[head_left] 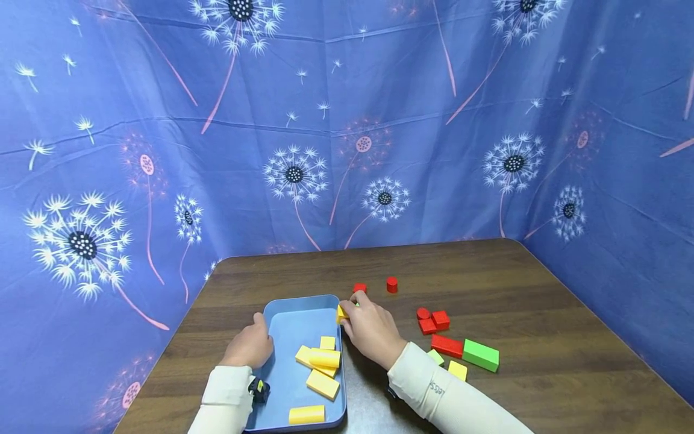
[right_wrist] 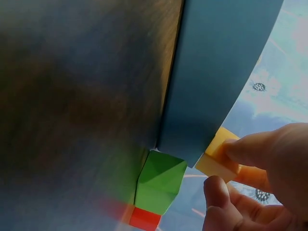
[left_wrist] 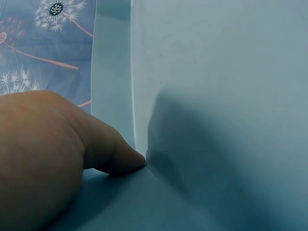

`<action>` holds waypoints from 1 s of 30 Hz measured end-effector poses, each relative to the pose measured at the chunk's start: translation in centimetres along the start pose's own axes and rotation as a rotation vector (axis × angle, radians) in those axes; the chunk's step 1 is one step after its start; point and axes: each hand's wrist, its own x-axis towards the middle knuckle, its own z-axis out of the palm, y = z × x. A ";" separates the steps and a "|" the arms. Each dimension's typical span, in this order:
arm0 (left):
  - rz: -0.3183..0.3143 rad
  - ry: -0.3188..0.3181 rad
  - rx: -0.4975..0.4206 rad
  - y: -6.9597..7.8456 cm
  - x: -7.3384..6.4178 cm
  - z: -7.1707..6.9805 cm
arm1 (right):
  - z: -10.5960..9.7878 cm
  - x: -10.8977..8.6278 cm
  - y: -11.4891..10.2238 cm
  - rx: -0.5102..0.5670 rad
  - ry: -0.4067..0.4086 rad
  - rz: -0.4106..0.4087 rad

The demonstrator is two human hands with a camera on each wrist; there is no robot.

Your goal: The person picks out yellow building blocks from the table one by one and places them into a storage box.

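Observation:
A blue plastic tray point(head_left: 287, 325) stands on the table in the head view. At its left wall is my left hand point(head_left: 246, 345); in the left wrist view the thumb point(left_wrist: 113, 151) presses the inside of the wall, the other fingers hidden. My right hand point(head_left: 374, 331) pinches a small yellow block point(right_wrist: 219, 154) between thumb and fingers at the tray's right rim, near the far corner. Inside the tray lie several yellow pieces, among them a cylinder point(head_left: 306, 415) and a rectangular block point(head_left: 323, 384). Just outside the right wall, a green block point(right_wrist: 161, 180) is largely hidden by my right hand in the head view.
Beyond my right hand are a red block point(head_left: 360, 289) and a red cylinder point(head_left: 392, 285). To its right sit several small red pieces, a long red block point(head_left: 447, 346), a long green block point(head_left: 481, 355) and a yellow block point(head_left: 458, 370). Patterned blue cloth surrounds the wooden table point(head_left: 542, 337).

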 end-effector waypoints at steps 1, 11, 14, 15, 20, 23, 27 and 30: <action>0.001 -0.002 0.004 -0.1 0.0 0.0 | 0.0 0.1 -0.1 -0.002 -0.001 -0.007; -0.002 -0.008 0.001 -0.1 0.0 0.1 | 0.7 1.1 -1.8 -0.005 -0.060 -0.095; -0.007 -0.009 -0.004 0.1 0.0 -0.1 | 0.9 1.3 -2.3 -0.020 -0.084 -0.106; -0.009 -0.010 -0.006 0.1 0.1 -0.2 | 1.0 1.4 -2.4 -0.022 -0.090 -0.105; -0.007 -0.012 -0.003 0.1 0.1 -0.2 | 1.0 1.4 -2.6 -0.033 -0.110 -0.092; -0.005 -0.014 0.003 0.1 0.1 -0.1 | 1.0 1.3 -2.5 -0.034 -0.123 -0.076; -0.002 -0.008 0.003 0.0 0.2 0.0 | 1.1 1.2 -2.5 -0.036 -0.136 -0.052; 0.000 0.000 0.000 0.0 0.2 0.0 | 1.2 1.3 -2.6 -0.046 -0.133 -0.053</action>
